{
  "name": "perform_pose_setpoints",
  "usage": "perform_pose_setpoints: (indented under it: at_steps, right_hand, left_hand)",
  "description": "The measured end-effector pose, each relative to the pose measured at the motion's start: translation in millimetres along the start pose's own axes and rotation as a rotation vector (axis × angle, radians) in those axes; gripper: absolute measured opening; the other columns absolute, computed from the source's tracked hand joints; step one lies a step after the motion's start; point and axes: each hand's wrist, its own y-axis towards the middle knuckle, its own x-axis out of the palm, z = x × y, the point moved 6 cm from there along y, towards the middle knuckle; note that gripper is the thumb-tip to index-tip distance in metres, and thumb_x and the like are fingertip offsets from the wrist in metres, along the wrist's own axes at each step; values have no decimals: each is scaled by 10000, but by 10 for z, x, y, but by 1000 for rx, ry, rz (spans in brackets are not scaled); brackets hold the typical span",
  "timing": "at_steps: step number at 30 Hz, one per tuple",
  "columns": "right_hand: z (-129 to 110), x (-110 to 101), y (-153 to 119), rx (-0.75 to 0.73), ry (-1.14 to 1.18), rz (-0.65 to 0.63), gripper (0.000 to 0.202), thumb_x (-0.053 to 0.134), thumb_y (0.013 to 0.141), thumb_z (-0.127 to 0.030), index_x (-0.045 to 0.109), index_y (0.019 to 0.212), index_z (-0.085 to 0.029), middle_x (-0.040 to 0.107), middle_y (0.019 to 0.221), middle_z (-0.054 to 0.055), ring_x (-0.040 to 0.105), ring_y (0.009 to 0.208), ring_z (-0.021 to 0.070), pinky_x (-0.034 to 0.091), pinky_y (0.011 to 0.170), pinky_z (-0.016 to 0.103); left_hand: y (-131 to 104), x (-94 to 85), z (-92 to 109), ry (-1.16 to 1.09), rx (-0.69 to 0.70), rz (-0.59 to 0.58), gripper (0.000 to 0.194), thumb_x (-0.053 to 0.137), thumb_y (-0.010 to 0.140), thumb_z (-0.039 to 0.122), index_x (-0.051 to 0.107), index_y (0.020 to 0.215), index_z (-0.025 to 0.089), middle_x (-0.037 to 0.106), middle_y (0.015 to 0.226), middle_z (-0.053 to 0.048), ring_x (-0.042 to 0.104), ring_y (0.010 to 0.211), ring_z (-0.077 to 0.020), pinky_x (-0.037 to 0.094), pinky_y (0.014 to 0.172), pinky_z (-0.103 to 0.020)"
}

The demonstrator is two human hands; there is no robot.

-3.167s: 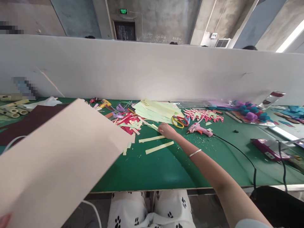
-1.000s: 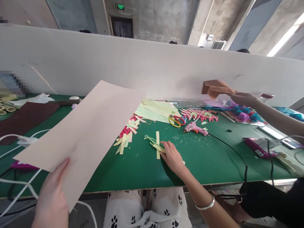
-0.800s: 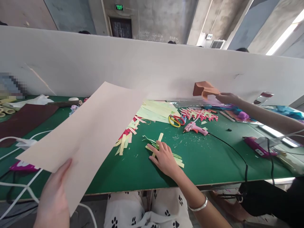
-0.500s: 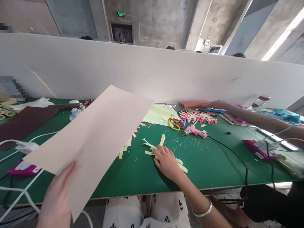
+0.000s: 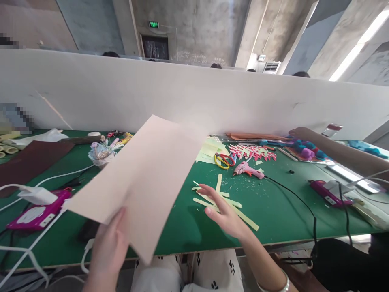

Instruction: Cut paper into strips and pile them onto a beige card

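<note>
A large pale pink sheet of paper (image 5: 152, 170) is tilted up over the table, pinched near its lower edge by my left hand (image 5: 112, 243). My right hand (image 5: 225, 215) is open, fingers apart, just above several loose pale yellow paper strips (image 5: 243, 215). The strips lie crossed on the green tabletop. Past them are yellow-and-red-handled scissors (image 5: 223, 161), a pink glue gun (image 5: 249, 169) and pale green paper sheets (image 5: 206, 151). The raised sheet hides part of the table behind it.
Magenta power strips stand left (image 5: 39, 213) and right (image 5: 328, 192), with white cables running about. Red-and-white checked paper pieces (image 5: 252, 151) lie at the back. Another person's arm (image 5: 343, 148) reaches in from the right. A white partition (image 5: 182, 93) borders the table's far side.
The pink sheet and my left hand have moved right. My right hand has lifted off the strips and opened, and the strips lie more spread. The other person's hand has shifted right.
</note>
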Motion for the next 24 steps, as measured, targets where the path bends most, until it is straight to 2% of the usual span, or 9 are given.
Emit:
perform_pose_setpoints:
  at_steps: [3, 5, 8, 11, 13, 15, 18, 21, 24]
  right_hand:
    - [-40, 190, 108, 104, 506, -64, 616, 477, 793, -582, 410, 1296, -232, 552, 1222, 101, 524, 1116, 228, 426, 926, 404]
    - [53, 221, 199, 248, 611, 5, 566, 554, 754, -555, 516, 1200, -207, 597, 1168, 95, 566, 1059, 233, 446, 900, 392]
    - [183, 121, 316, 345, 573, 112, 479, 636, 692, -502, 618, 1035, -169, 667, 1028, 83, 615, 960, 243, 465, 865, 379]
    - [257, -128, 381, 303, 414, 182, 429, 630, 679, -472, 645, 951, -140, 694, 935, 84, 637, 871, 255, 494, 787, 366]
    - [302, -378, 370, 270, 266, 276, 440, 612, 690, -434, 627, 1010, -133, 691, 952, 86, 635, 869, 258, 501, 747, 351]
    - [363, -644, 313, 279, 169, 398, 466, 592, 694, -404, 595, 1074, -133, 683, 978, 87, 632, 870, 258, 505, 711, 338]
    - [421, -924, 209, 286, 25, 462, 426, 574, 694, -363, 608, 1065, -156, 682, 979, 66, 626, 887, 250, 500, 690, 313]
    - [491, -1031, 110, 341, -16, 451, 381, 571, 697, -357, 637, 1008, -147, 697, 912, 68, 634, 869, 253, 498, 676, 308]
    - [572, -1019, 53, 403, 95, 402, 364, 601, 692, -396, 658, 941, -138, 703, 912, 88, 648, 855, 258, 507, 688, 316]
  left_hand:
    - [-142, 259, -330, -50, -104, -180, 459, 622, 720, 378, 591, 1142, 199, 614, 1180, -72, 487, 1181, -265, 413, 991, -388]
    - [-228, 356, -467, 57, -106, -252, 492, 613, 731, 451, 590, 1139, 178, 603, 1191, -93, 478, 1188, -280, 392, 1003, -408]
    - [-305, 446, -476, 339, -12, -390, 539, 561, 755, 521, 575, 1164, 171, 573, 1228, -103, 452, 1209, -289, 362, 1021, -410]
    - [-354, 609, -337, 624, 192, -761, 594, 478, 799, 545, 457, 1295, 218, 492, 1321, -89, 423, 1236, -278, 397, 990, -384]
    - [-287, 672, -256, 869, 393, -903, 655, 453, 806, 554, 330, 1374, 251, 354, 1424, -75, 321, 1301, -285, 374, 1002, -399]
    - [-62, 698, -216, 1182, 596, -808, 738, 476, 778, 571, 260, 1406, 246, 197, 1488, -69, 157, 1356, -318, 257, 1057, -477]
    - [403, 758, -258, 1603, 714, -473, 885, 512, 726, 601, 197, 1427, 164, 90, 1502, -106, -12, 1363, -357, 2, 1067, -573]
    - [756, 935, -422, 1740, 669, -441, 996, 408, 687, 738, 91, 1439, 167, 17, 1506, -98, -40, 1358, -373, 2, 1049, -600]
    - [970, 1132, -470, 1742, 738, -446, 964, 333, 691, 772, 97, 1438, 210, 9, 1511, -81, -66, 1358, -365, -17, 1049, -585]
